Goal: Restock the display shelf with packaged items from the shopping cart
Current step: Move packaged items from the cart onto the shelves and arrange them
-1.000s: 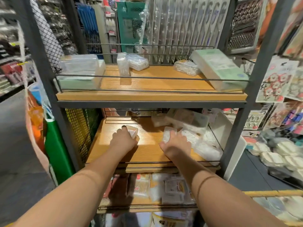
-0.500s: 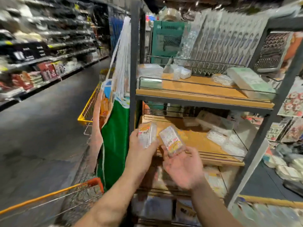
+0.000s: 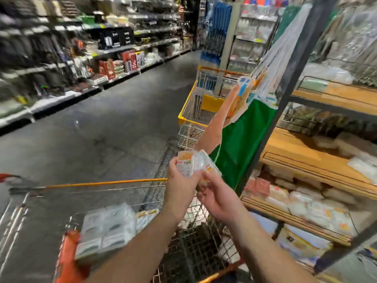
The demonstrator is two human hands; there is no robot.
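Note:
My left hand (image 3: 181,190) holds a small clear packet with an orange label (image 3: 185,165) upright. Just right of it, my right hand (image 3: 219,198) pinches a second small clear packet (image 3: 208,169); the two packets touch. Both hands hover above the orange-rimmed wire shopping cart (image 3: 106,183), which fills the lower left. Inside the cart lies a stack of clear packaged items (image 3: 106,231). The wooden display shelf (image 3: 302,158) with a dark metal frame stands to the right, with blurred white packets on its tiers.
A green and orange bag (image 3: 242,137) hangs on the shelf's left post. A yellow-rimmed wire cart (image 3: 195,111) stands behind it in the aisle. Long stocked store shelves (image 3: 81,58) line the left side beyond the grey floor.
The view has swung left from the shelf toward the cart. Both hands left the middle tier carrying the small packets and now hold them together over the cart.

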